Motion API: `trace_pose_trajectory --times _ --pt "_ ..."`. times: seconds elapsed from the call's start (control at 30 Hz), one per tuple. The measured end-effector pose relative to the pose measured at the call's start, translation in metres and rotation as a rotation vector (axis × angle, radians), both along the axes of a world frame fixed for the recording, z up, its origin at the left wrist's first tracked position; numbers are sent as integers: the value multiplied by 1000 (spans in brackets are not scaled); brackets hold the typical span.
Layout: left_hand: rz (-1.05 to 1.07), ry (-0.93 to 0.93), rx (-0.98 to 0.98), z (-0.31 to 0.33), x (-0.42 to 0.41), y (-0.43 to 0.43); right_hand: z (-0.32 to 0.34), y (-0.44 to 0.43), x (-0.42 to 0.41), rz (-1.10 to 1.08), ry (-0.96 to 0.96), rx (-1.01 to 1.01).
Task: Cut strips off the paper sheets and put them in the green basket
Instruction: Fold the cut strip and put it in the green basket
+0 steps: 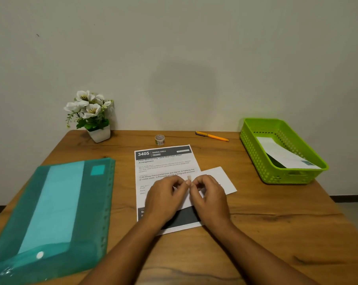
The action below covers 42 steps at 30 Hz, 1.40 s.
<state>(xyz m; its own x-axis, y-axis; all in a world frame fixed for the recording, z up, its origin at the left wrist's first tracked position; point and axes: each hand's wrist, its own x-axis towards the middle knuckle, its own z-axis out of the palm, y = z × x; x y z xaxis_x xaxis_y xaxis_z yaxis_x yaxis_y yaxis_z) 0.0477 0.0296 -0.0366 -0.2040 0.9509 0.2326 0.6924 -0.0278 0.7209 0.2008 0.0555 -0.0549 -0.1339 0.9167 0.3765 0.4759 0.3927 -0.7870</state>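
A white strip (221, 178) lying across the printed sheet (165, 164) on the counter (276, 233) is pinched at its far edge by the left hand (165, 195) and right hand (210, 195), fingertips nearly meeting, and is best parted slowly and straight, with the green basket (284, 176) standing at right.

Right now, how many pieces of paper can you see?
3. A printed sheet at the middle of the table; a white piece lying slantwise across it; one piece in the basket. The folder may hide more.
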Motion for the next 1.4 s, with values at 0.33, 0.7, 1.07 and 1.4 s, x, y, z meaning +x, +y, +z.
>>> trace_pose_trajectory --times 0.33,0.7,1.07,1.4 --pt "-118 -127 25 -8 -5 -8 -1 -3 -2 46 -77 79" --pt "-30 -208 7 -7 -6 -8 -2 -2 -1 121 -92 93" --pt "-17 -158 7 -8 -5 -10 3 2 1 5 54 -27" --pt "-115 394 -65 -12 -4 -10 19 21 31 -184 372 -334"
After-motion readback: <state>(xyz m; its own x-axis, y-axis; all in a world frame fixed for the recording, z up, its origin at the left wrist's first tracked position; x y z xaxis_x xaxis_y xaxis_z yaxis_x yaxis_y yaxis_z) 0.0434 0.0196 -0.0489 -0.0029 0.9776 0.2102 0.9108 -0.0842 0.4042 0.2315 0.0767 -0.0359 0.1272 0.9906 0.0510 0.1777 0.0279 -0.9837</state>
